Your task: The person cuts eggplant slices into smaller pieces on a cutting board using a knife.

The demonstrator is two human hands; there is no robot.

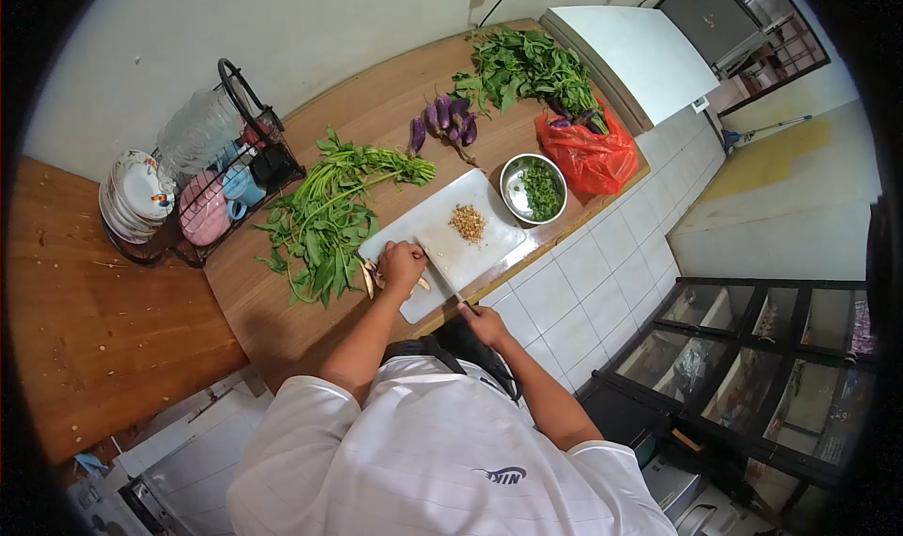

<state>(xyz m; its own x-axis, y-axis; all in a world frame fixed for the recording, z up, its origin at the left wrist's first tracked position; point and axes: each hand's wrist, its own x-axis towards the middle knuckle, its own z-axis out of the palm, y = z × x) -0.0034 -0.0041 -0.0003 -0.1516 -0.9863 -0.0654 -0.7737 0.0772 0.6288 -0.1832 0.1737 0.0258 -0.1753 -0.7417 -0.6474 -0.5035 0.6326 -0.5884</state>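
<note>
My right hand is wrapped round the handle of a knife, whose blade reaches over the white cutting board. My left hand is closed at the board's left part, its fingers pressed together close to the blade; what they hold is hidden. Some pale and purplish pieces lie beside and under this hand. On the board beyond the knife is a small heap of finely chopped yellow-brown bits. A metal bowl with chopped greens stands off the board's right corner.
Leafy green stems lie left of the board. Behind it are purple eggplants and more leafy greens. A red plastic bag sits at the table's right edge. A dish rack with plates and cups stands far left.
</note>
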